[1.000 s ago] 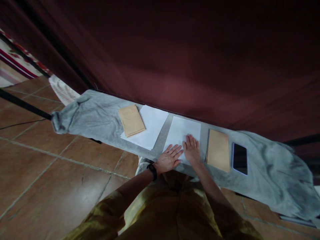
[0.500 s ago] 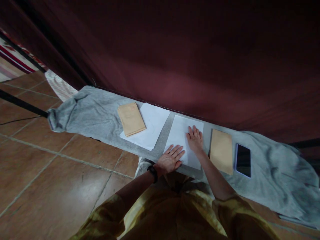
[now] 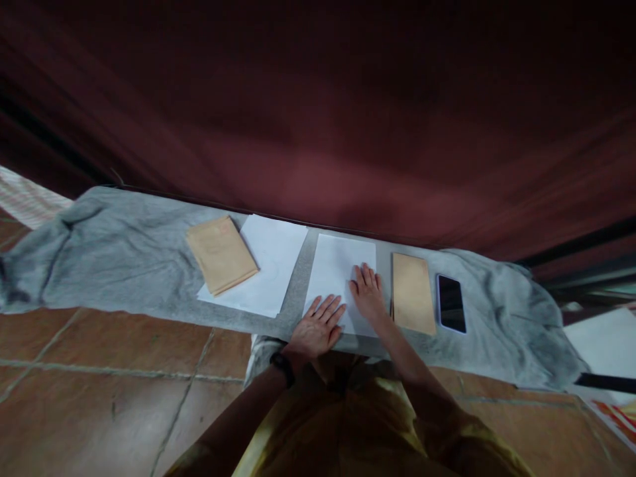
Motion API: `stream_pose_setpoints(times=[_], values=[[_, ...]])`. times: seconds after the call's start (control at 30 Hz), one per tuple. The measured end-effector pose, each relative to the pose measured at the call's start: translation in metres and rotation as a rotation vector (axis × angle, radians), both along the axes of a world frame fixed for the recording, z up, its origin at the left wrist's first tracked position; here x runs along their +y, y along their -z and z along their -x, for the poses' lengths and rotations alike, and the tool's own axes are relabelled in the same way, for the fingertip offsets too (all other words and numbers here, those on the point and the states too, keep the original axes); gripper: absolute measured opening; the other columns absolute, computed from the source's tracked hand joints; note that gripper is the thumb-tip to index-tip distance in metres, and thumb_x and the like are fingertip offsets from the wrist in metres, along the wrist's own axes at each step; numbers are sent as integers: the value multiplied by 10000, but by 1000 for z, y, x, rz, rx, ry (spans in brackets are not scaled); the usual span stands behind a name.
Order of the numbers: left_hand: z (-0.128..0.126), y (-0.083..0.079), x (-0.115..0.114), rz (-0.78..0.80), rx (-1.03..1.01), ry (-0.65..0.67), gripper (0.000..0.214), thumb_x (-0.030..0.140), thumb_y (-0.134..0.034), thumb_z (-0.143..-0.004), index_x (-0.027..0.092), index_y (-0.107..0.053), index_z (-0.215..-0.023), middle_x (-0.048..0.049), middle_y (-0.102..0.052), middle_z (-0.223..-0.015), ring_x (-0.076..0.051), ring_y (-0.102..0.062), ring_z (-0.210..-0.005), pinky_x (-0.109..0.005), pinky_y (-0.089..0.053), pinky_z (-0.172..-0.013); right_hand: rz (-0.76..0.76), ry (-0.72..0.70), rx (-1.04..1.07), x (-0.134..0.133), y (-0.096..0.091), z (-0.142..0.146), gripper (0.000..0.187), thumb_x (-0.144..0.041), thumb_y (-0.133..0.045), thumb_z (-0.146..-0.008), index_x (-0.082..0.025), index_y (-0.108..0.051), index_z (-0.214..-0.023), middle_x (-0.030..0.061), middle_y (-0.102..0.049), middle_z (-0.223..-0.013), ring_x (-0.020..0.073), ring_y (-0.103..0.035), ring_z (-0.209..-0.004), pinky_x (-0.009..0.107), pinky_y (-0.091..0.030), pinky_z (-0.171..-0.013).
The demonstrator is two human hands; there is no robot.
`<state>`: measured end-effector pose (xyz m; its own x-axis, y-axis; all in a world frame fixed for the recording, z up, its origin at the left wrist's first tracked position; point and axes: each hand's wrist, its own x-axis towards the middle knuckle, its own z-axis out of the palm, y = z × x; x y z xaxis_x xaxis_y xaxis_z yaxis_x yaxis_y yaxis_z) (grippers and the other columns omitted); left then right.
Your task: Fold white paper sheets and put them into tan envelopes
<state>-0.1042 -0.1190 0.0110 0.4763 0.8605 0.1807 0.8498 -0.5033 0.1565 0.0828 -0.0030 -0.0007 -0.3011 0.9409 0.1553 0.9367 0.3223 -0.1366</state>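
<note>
A white sheet of paper (image 3: 342,255) lies in front of me on a narrow surface covered with grey cloth. Flat on its near left part rests my left hand (image 3: 318,326), fingers spread, a dark band on the wrist. My right hand (image 3: 368,291) lies on the sheet's right side, fingers stretched out and slightly apart. Neither hand grips anything. To the left, a stack of brown envelopes (image 3: 222,255) partly covers more white paper (image 3: 278,265). Just right of my right hand is another brown envelope pile (image 3: 413,291).
A phone (image 3: 451,303) with a dark screen lies right of the right-hand envelopes. The grey cloth (image 3: 124,258) is bunched at both ends. A dark red curtain (image 3: 318,132) hangs along the far edge. Below is a tiled floor (image 3: 124,397).
The view has turned, so everything on the cloth appears further left. My right hand has shifted slightly nearer to me along the sheet; both hands stay flat on the paper.
</note>
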Motion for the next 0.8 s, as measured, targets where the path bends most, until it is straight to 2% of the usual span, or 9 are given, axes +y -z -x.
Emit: stream_pose_setpoints(times=[0.17, 0.33, 0.53, 0.8], values=[[-1, 0, 0, -11, -8, -13, 542, 416, -396, -1031, 237, -390, -1542, -43, -326, -1650, -230, -266, -1534, -490, -172, -1277, -24, -31, -20, -35, 4, -11, 557, -373, -340, -1063, -131, -358, -1565, 176, -294, -1644, 309, -306, -1502, 535, -254, -1196], [-1, -1, 0, -16, -13, -12, 537, 399, -399, -1029, 233, -395, -1539, -42, -334, -1645, -233, -274, -1531, -496, -187, -1275, -66, 1, -3, -54, 1, -3, 551, -344, -338, -1062, -94, -377, -1551, 199, -346, -1616, 326, -344, -1481, 565, -250, -1195], [-1, -3, -1, -13, -29, -10, 557, 384, -404, -1022, 170, -395, -1536, -65, -367, -1627, -227, -268, -1533, -481, -206, -1277, -46, -106, 7, -84, 1, 1, 537, -321, -330, -1062, -114, -376, -1555, 159, -349, -1623, 279, -311, -1506, 508, -271, -1212], [-2, -3, -2, -28, -35, -30, 558, 392, -399, -1032, 167, -370, -1542, -94, -349, -1633, -217, -280, -1528, -469, -226, -1270, -98, -103, -4, -96, 4, -20, 555, -391, -358, -1066, -127, -380, -1554, 150, -330, -1634, 279, -321, -1504, 475, -309, -1193]])
